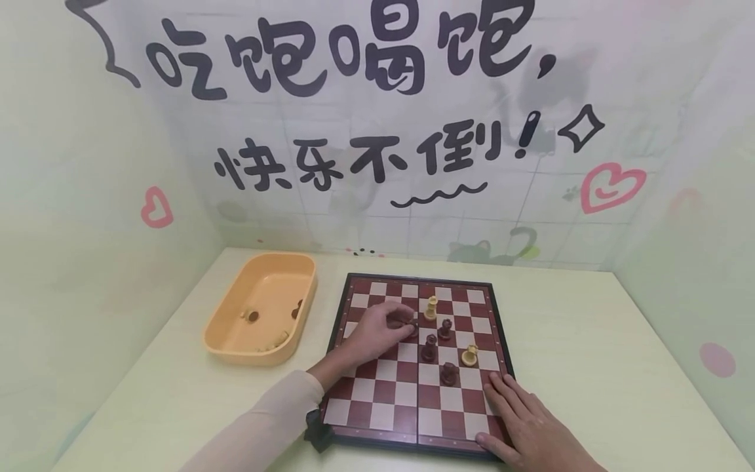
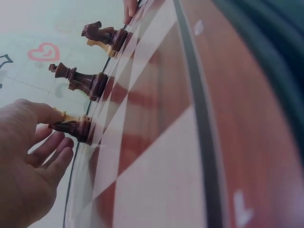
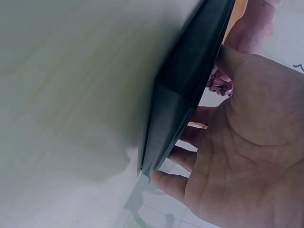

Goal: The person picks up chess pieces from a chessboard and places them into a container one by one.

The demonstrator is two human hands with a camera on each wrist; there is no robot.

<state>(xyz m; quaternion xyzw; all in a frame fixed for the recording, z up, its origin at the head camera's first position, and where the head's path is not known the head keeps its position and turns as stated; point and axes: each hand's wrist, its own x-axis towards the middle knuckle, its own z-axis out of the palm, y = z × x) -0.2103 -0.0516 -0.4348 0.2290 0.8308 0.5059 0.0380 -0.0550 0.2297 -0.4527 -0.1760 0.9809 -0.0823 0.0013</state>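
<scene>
My left hand (image 1: 377, 331) reaches over the chessboard (image 1: 389, 393) and pinches the top of a dark chess piece (image 2: 78, 129) between thumb and fingers. Its base is at the board surface in the left wrist view; the fingers cover much of it from the head view. Right of it stand a dark king (image 1: 428, 348) and another dark piece (image 1: 445, 329). Nearer me is a dark knight (image 1: 449, 374). Two pale pieces are also on the board, one farther back (image 1: 431, 308) and one to the right (image 1: 470, 355). My right hand (image 1: 531, 419) rests on the board's right edge, fingers extended.
A yellow-orange tray (image 1: 259, 358) holding some small pale and dark pieces stands left of the board on the light table (image 1: 566, 314). A small black object (image 1: 319, 431) is at the board's near left corner. Printed wall sheets (image 1: 377, 229) enclose the back and sides.
</scene>
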